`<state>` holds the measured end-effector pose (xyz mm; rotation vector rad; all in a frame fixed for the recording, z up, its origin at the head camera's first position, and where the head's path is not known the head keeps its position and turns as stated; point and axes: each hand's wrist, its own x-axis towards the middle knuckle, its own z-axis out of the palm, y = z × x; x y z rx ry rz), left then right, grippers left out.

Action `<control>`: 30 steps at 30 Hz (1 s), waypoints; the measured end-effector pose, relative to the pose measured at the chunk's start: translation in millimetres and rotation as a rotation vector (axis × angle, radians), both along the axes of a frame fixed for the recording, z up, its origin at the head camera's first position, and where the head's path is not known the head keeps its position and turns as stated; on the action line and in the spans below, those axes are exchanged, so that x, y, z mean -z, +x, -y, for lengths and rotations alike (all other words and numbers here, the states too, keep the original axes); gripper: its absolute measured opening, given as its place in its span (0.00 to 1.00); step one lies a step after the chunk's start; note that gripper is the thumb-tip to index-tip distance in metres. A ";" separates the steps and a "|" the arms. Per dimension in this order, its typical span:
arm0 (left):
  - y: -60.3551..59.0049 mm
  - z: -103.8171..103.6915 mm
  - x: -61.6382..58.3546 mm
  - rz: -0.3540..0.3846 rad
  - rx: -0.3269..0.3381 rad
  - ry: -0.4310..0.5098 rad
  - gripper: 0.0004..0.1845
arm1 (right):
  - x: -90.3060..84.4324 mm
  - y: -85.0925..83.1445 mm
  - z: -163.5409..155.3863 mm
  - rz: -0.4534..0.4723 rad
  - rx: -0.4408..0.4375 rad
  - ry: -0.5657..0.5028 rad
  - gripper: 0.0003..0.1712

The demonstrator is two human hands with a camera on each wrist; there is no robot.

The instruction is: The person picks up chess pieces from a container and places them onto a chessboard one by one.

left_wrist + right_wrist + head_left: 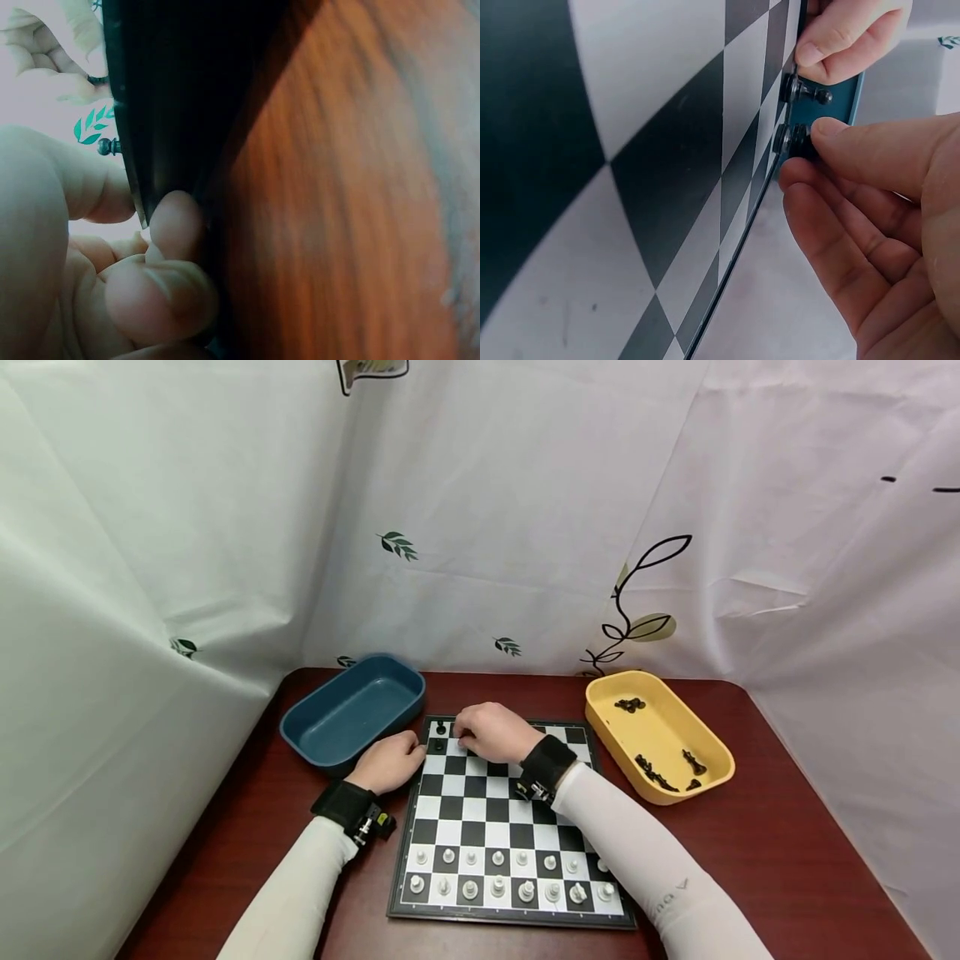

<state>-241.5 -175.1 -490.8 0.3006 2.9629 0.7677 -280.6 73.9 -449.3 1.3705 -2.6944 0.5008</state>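
The right hand lay over the far left corner of the chessboard, its fingers curled and a fingertip pressed against the top of a black chess piece on the board's far row; whether the thumb closed a pinch on the piece could not be told. A second black piece stood just beside it, nearer the left edge. The left hand rested at the board's left edge near the far corner, its fingers curled with their tips against the dark rim, gripping no piece. White pieces stood in two rows along the near edge of the board. A blue tray sat on the desk beyond the left hand, toward the far left corner. A yellow tray stood off the board's right side, with loose black pieces lying inside it.
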 end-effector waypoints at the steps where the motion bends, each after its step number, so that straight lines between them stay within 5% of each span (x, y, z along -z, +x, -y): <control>1: -0.1 0.2 0.4 0.000 -0.002 -0.002 0.16 | 0.5 -0.6 1.0 0.001 -0.003 -0.002 0.04; 30: -0.6 0.2 0.8 0.006 -0.001 -0.002 0.16 | 5.7 -5.2 12.5 -0.017 -0.030 0.036 0.05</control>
